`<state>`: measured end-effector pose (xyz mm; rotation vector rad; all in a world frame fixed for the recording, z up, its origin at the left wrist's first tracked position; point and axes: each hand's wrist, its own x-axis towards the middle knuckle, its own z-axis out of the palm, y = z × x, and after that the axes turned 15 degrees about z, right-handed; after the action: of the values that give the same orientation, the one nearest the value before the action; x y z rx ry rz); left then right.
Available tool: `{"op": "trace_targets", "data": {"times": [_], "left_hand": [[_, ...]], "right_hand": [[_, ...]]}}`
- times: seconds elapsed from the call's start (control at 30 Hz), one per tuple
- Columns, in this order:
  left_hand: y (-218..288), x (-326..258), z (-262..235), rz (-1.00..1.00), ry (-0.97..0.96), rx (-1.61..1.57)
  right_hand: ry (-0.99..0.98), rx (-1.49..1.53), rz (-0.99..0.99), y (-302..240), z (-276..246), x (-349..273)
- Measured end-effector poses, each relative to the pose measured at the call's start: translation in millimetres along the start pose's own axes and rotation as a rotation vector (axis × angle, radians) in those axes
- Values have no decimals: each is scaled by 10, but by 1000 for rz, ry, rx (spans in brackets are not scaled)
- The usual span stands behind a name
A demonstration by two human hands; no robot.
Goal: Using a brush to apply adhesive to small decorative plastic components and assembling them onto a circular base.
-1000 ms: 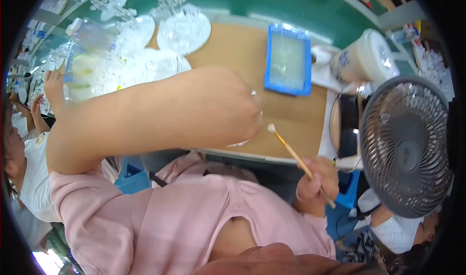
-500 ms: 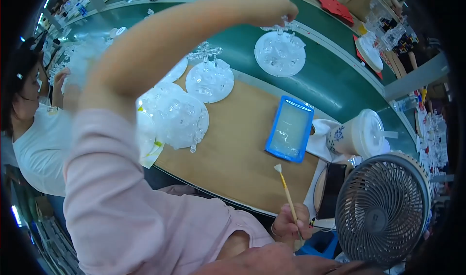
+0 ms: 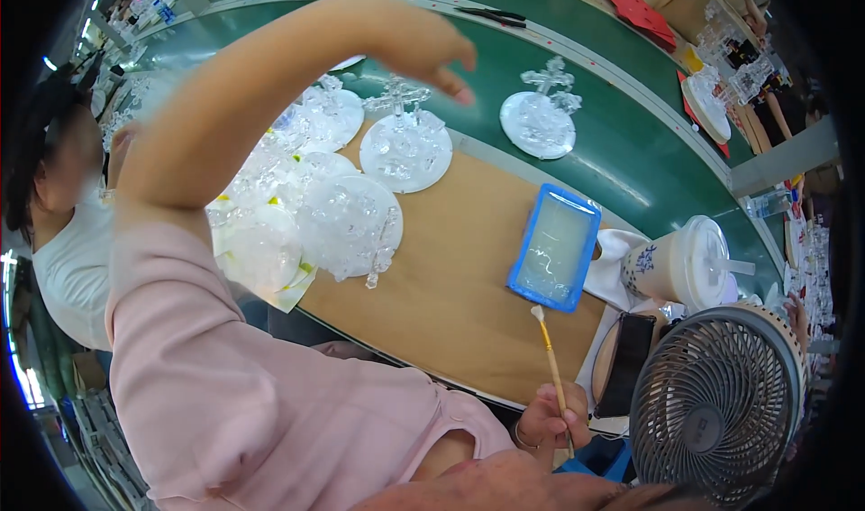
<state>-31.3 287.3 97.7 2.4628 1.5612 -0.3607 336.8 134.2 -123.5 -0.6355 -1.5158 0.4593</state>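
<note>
My left hand (image 3: 428,51) is raised over the green belt, thumb and fingers apart, with nothing in it. To its right, a white disc with a clear cross-shaped ornament (image 3: 539,119) rests on the belt, apart from the hand. Below the hand, a similar disc with clear pieces (image 3: 405,146) sits at the work board's far edge. In my right hand (image 3: 552,418), low on the right, is a thin wooden brush (image 3: 552,358), bristles pointing away from me. Beyond its tip lies a blue-rimmed tray (image 3: 516,281) holding a translucent, whitish substance.
More clear-piece discs (image 3: 351,227) are piled on the left of the brown board (image 3: 450,277). A lidded cup (image 3: 676,263), a dark pouch (image 3: 624,362) and a black fan (image 3: 712,412) crowd the right. Pliers (image 3: 494,15) lie farther back. A person in white (image 3: 68,277) works at left.
My left hand has let go of the cross-shaped ornament and drawn back leftward. The ornament's disc now stands on the belt slightly farther right in view. My right hand still holds the brush.
</note>
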Motion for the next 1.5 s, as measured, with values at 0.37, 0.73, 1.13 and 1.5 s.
{"op": "trace_targets", "data": {"times": [0.37,0.73,1.13,1.5], "left_hand": [[939,-1381,867,418,442,85],[843,-1329,659,639,442,348],[1320,-1071,1670,133,967,-389],[1274,-923,2060,122,1070,-410]], "right_hand": [[-102,-153,-11,-188,7,59],[-102,-156,325,-489,91,641],[-383,-490,492,-199,465,1106],[-367,-515,334,-55,622,1235]]}}
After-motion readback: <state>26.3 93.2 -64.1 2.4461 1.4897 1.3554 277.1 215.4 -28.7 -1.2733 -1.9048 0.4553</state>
